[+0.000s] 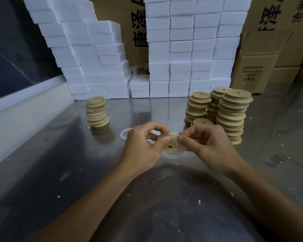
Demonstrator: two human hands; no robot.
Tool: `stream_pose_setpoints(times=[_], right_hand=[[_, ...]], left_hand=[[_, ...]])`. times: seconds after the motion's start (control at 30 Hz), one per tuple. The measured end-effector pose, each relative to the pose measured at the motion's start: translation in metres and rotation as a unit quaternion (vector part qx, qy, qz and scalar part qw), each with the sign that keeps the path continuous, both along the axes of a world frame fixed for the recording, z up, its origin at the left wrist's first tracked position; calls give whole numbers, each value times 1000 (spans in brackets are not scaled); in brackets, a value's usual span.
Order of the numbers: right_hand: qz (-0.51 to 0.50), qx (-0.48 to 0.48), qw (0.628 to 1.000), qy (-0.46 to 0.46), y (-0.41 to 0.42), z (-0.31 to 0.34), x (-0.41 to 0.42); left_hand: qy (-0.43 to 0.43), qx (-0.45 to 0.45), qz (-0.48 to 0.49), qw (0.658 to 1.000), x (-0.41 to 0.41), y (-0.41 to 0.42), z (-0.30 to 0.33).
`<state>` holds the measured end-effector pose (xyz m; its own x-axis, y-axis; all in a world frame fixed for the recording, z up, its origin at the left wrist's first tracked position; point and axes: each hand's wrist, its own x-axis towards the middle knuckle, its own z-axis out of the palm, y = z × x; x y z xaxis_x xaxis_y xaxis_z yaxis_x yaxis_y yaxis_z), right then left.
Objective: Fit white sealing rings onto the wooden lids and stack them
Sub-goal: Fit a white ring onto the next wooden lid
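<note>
Frame centre: left hand (pixel 140 145) and right hand (pixel 206 144) pinch 1 round wooden lid (pixel 171 144) with translucent white sealing ring (pixel 171 155) half-seated, above steel worktop (pixel 59 163).

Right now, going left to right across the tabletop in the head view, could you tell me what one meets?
Lone lid stack → loose white ring → left hand → held wooden lid → right hand → tall lid stacks.
</note>
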<state>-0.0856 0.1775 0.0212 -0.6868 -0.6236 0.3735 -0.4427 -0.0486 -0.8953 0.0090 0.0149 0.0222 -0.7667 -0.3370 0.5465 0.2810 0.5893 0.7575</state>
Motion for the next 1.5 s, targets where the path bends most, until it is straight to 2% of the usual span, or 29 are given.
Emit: stream_pose_setpoints(times=[0.33,0.53,0.67,0.8,0.93,1.03,1.23,1.5], right_hand=[[7,-2,1000,22,1,2,2],[7,-14,1000,-9,2,3,2],[-4,27,1000,-10,2,5,0],[-5,34,999,-21,3,6,0],[10,-2,998,-55,4,9,1],[31,7,996,-85,4,12,2],[62,-10,991,-118,10,19,1],[67,43,995,-56,15,20,-6]], left_hand=[[-6,8,7,1000,-1,0,-2],[-17,32,7,999,-1,-3,-2],[-33,47,22,998,-2,-2,-2],[-42,90,21,995,-1,-3,1],[-41,198,-1,979,0,-3,5],[-36,252,-7,967,1,-2,8],[-49,296,-17,954,3,0,12],[-72,307,-25,949,4,0,11]])
